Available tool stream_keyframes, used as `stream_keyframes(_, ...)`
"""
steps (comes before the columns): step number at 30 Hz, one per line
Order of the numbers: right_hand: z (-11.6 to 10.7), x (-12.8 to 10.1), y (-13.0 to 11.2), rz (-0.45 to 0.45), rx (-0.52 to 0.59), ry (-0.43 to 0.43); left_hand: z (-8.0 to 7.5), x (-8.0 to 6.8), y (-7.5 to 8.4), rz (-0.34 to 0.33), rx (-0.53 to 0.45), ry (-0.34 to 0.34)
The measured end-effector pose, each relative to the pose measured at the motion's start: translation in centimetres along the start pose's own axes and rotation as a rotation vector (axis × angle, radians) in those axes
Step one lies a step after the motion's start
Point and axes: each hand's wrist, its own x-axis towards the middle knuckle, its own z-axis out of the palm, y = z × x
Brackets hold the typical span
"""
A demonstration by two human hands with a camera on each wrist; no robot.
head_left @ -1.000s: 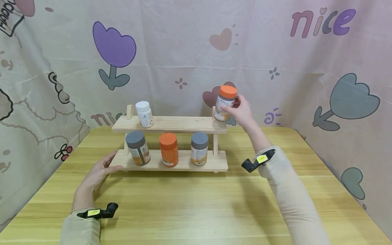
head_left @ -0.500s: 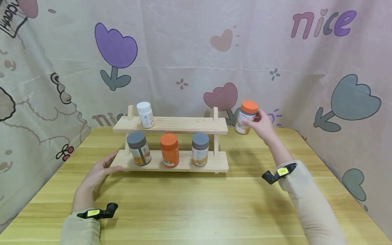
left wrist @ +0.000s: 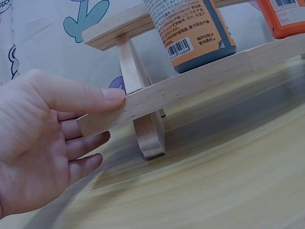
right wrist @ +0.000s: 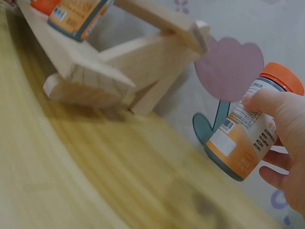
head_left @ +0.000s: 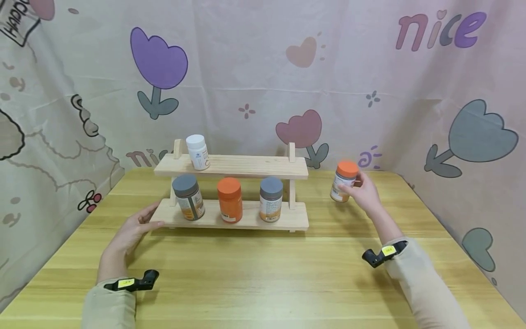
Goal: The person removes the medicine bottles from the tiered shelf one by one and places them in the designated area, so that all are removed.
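Observation:
In my right hand [head_left: 364, 194] I grip a supplement bottle with an orange cap [head_left: 342, 182], thumb across its label. It tilts slightly, just above the table right of a two-tier wooden rack [head_left: 250, 166]; in the right wrist view its base [right wrist: 224, 164] hangs over the tabletop. My left hand [head_left: 130, 232] holds the left end of the rack's lower board [left wrist: 181, 88], thumb on top and fingers behind and below. On that board stand a grey-capped bottle [head_left: 189, 198], an orange bottle [head_left: 230, 201] and another grey-capped bottle [head_left: 270, 201].
A small white bottle [head_left: 198, 153] stands at the left of the rack's upper board. Under the rack lies a wooden tabletop [head_left: 246, 274]. A printed cloth [head_left: 246, 68] hangs behind and at both sides.
My right hand has carried the orange-capped bottle from the upper board's right end, rightward and down toward the table. The left hand stays on the rack.

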Motion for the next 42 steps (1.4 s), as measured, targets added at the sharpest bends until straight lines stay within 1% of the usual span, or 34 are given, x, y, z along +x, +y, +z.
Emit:
stream_keyframes(4,0.1,-0.4,0.8,0.012,-0.021,0.018,0.1,-0.1,0.1,-0.012,0.009,0.011)
stream_keyframes(8,0.3,-0.5,1.4,0.030,-0.032,0.013,0.1,-0.1,0.2,-0.021,0.009,0.016)
stream_keyframes(14,0.9,-0.3,2.6,0.076,0.017,-0.006,0.2,-0.1,0.2,-0.024,0.006,0.022)
stream_keyframes(18,1.6,-0.1,3.3,0.075,0.041,0.009,0.2,0.0,0.1,-0.028,0.003,0.025)
stream_keyframes(24,2.3,0.0,3.5,0.043,0.011,0.009,0.2,-0.1,0.2,-0.032,-0.009,0.037)
stream_keyframes(28,2.6,0.0,3.5,0.058,0.003,0.003,0.3,-0.1,0.3,-0.041,-0.005,0.044)
stream_keyframes(34,2.8,0.1,3.4,0.083,0.019,-0.008,0.2,0.0,0.4,-0.043,-0.007,0.041)
stream_keyframes(42,2.4,-0.1,3.6,0.038,0.043,-0.048,0.2,0.0,0.4,-0.019,-0.004,0.019)
